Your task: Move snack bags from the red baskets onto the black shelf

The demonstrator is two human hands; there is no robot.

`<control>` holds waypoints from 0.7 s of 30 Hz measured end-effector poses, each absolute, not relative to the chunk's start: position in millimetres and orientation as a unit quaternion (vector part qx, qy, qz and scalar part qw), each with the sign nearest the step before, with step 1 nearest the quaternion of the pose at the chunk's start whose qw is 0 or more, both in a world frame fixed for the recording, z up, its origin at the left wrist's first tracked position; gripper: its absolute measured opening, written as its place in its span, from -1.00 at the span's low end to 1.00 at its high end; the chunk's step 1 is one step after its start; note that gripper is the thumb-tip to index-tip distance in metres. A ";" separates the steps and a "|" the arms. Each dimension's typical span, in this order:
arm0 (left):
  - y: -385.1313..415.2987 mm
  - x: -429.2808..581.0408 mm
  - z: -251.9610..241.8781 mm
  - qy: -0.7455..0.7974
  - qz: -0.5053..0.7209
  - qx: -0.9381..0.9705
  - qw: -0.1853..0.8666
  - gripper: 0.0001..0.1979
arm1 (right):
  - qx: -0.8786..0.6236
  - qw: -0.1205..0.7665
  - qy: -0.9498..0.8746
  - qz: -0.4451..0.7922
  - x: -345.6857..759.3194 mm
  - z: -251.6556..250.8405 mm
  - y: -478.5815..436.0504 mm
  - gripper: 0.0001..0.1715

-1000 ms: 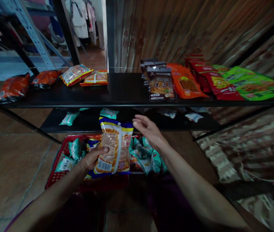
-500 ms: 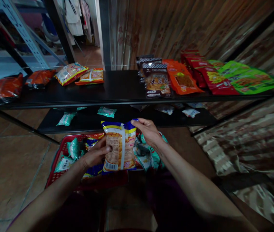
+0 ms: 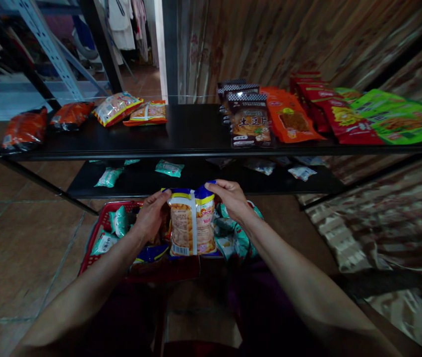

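A blue and yellow snack bag (image 3: 184, 225) hangs upright between my two hands, its printed back with a barcode towards me. My left hand (image 3: 151, 213) pinches its top left corner. The top right corner is gripped by my right hand (image 3: 229, 196). Beneath and behind the bag is a red basket (image 3: 93, 235) holding green packets (image 3: 119, 220), a dark blue packet (image 3: 151, 254) on the left and more green packets (image 3: 238, 240) on the right. The bag and my arms hide part of the basket's contents.
A black shelf (image 3: 196, 131) crosses in front, with orange bags (image 3: 27, 130) at left and brown (image 3: 250, 121), orange (image 3: 292, 116), red (image 3: 340, 114) and green packets (image 3: 400, 116) at right. A lower shelf (image 3: 203, 181) carries small packets. A patterned curtain (image 3: 374, 213) hangs at right.
My left hand has moved up from the bag's left side to its top left corner. My right hand keeps its hold. The view has shifted slightly, moving the shelf rightward in the picture.
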State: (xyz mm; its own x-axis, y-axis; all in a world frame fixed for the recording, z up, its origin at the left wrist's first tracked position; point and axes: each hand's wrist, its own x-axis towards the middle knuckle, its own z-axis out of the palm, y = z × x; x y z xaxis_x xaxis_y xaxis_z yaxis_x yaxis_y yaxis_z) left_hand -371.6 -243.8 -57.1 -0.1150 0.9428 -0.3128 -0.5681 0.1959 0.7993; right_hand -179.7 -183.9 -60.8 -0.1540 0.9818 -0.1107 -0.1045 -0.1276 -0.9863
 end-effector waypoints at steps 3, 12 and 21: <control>-245.1 -369.2 -58.8 0.456 0.595 0.207 0.629 -0.77 | -0.480 0.478 -0.451 0.582 -181.1 -60.4 -183.3 -0.72; -243.0 -368.1 -53.1 0.468 0.617 0.138 0.618 -0.91 | -0.492 0.465 -0.434 0.595 -181.8 -65.7 -180.6 -0.55; -221.4 -402.3 -70.7 0.502 0.642 0.009 0.579 -0.89 | -0.497 0.316 -0.401 0.702 -167.0 -79.0 -197.0 -0.52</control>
